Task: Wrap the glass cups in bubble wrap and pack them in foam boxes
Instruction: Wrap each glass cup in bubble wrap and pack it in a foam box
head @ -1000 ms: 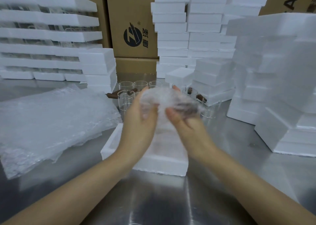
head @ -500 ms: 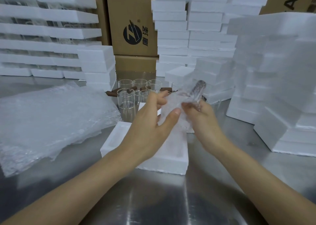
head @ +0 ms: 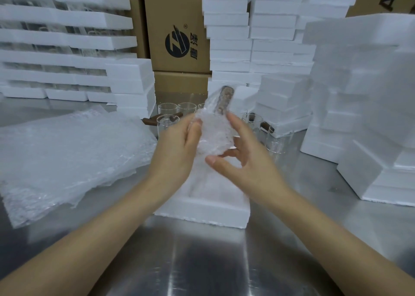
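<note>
I grip the bubble-wrapped glass cup with left hand and right hand, both clasped around it so the wrap cannot unroll; the foam box waits directly below.

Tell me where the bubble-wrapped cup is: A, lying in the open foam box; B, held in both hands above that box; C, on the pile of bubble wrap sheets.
B: the left hand and right hand hold the wrapped cup up over the open foam box, clear of the bubble wrap pile.
</note>
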`<state>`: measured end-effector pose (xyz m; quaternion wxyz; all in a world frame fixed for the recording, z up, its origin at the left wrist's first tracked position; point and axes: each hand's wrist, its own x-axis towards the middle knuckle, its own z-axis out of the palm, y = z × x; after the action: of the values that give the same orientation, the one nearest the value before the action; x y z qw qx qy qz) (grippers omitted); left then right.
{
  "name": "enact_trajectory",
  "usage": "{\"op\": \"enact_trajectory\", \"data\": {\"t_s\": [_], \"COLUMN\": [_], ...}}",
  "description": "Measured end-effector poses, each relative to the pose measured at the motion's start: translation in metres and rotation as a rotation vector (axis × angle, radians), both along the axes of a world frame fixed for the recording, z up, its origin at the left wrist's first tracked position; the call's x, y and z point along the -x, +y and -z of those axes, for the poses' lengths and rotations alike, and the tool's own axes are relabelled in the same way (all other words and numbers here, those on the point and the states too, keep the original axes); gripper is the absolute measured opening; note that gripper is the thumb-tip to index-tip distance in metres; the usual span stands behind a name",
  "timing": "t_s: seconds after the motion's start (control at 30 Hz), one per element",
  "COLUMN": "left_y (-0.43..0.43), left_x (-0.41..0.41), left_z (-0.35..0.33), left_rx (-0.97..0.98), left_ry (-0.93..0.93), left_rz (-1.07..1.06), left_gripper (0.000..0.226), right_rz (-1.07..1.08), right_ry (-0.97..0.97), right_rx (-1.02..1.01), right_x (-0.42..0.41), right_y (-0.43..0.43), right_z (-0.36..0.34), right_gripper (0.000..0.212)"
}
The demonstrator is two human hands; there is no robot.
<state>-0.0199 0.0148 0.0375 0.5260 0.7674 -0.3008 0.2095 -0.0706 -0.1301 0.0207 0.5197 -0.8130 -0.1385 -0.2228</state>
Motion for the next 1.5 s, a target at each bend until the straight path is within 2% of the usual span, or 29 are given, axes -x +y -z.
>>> {"op": "enact_trajectory", "data": {"t_s": [0.07,0.2,0.27,0.3,0.33,0.43,0.57,0.67,0.77,0.83,0.93,1.0,1.1,1.23,1.3,1.37,1.43,1.5], "left_y": [0.000,-0.001,-0.001,0.000,0.000,0.001,0.009,0.010,0.009,0.007,0.004,0.003,0.002,0.002,0.003,0.002,0.000,0.001], "left_x": [-0.001,0.003,0.003,0.003,0.004,0.005,-0.001,0.000,0.004,0.005,0.005,0.001,-0.006,-0.001,0.001,0.002,0.001,-0.001], "left_z": [0.003,0.005,0.002,0.001,-0.001,-0.005,-0.005,-0.003,-0.002,-0.002,-0.005,-0.005,0.000,0.004,0.004,0.002,0.000,-0.003], "left_rx": [0.017,-0.063,-0.159,-0.192,-0.197,-0.172,-0.196,-0.188,-0.170,-0.125,-0.017,-0.050,-0.184,0.014,0.068,0.088,0.106,0.125], "left_ry": [-0.011,-0.023,-0.020,-0.020,-0.028,-0.202,-0.337,-0.416,-0.441,-0.340,0.009,0.204,0.234,0.189,0.130,0.155,0.248,0.381], "left_rz": [-0.042,-0.072,-0.026,-0.001,0.025,0.032,-0.051,-0.129,-0.197,-0.142,0.054,0.125,0.134,0.086,0.031,0.065,0.118,0.168], "left_gripper": [0.033,0.024,0.058,0.067,0.066,0.034,0.008,0.003,0.009,0.021,0.063,0.075,0.063,0.068,0.069,0.078,0.085,0.078], "right_rz": [0.034,0.044,0.002,-0.020,-0.034,-0.043,-0.095,-0.106,-0.087,-0.082,-0.097,-0.126,-0.132,-0.100,-0.126,-0.148,-0.151,-0.139], "right_ry": [-0.054,-0.066,-0.014,0.000,0.005,0.012,-0.004,0.009,0.031,0.052,0.088,0.092,0.046,-0.136,-0.160,-0.108,-0.014,0.080], "right_rx": [0.094,0.080,-0.013,-0.062,-0.100,-0.125,0.056,0.121,0.117,0.039,-0.221,-0.318,-0.238,0.043,0.098,0.010,-0.207,-0.451], "right_x": [-0.003,-0.009,-0.011,-0.012,-0.012,-0.013,-0.008,-0.006,-0.006,-0.006,-0.006,-0.007,-0.006,-0.003,-0.003,-0.003,-0.003,-0.005], "right_y": [0.002,-0.005,-0.009,-0.010,-0.011,-0.012,-0.012,-0.009,-0.006,-0.005,-0.010,-0.015,-0.011,-0.002,0.001,0.001,-0.004,-0.013], "right_z": [0.005,0.008,0.008,0.008,0.009,0.010,0.007,0.006,0.005,0.003,0.000,-0.002,0.001,0.008,0.007,0.002,-0.005,-0.012], "right_gripper": [0.081,0.080,0.077,0.077,0.078,0.078,0.073,0.073,0.080,0.076,0.073,0.074,0.072,0.078,0.075,0.071,0.070,0.071]}}
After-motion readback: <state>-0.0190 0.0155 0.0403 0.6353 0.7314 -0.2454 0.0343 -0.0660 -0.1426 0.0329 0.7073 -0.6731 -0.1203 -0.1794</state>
